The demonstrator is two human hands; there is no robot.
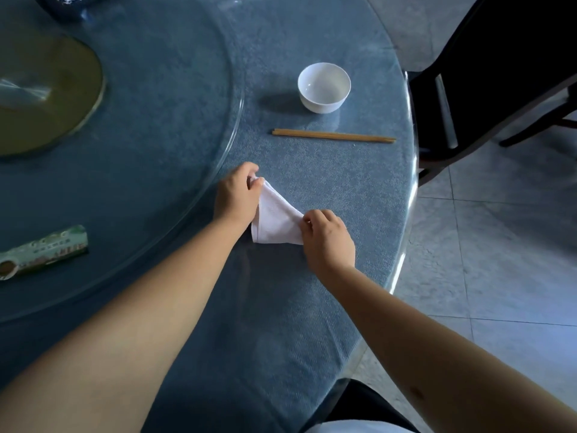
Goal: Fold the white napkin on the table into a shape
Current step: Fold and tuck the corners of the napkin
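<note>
The white napkin [276, 218], folded small, lies on the blue worktop [312, 170] between both hands. The left hand [237, 195] pinches its far corner with closed fingers, and the right hand [327, 239] pinches its near right edge the same way. Beyond it lie 2 wooden chopsticks [333, 136] and, farther off, a white bowl [324, 87].

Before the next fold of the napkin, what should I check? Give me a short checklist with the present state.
1. Left hand pinches the far corner of the white napkin: ok.
2. Right hand pinches the near right corner: ok.
3. Napkin rests on the table: ok.
4. Chopsticks and bowl lie apart from the napkin: ok.
5. Layers aligned under the hands: cannot tell.
</note>
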